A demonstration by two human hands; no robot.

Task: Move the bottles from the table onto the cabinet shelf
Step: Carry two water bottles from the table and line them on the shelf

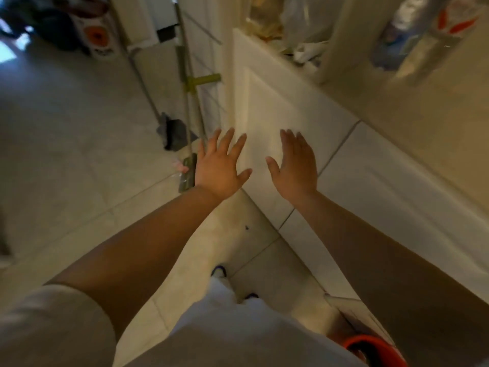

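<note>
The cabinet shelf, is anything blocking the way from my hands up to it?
Nothing visible does. Both the left hand and right hand are open and empty before the white cabinet door. The shelf above already holds blurred bottles, beside a section filled with bags.

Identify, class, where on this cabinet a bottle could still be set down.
The left compartment is crowded with bags and wrappers. The right shelf shows bare surface in front of its blurred bottles. Both hands, left hand and right hand, are empty.
</note>
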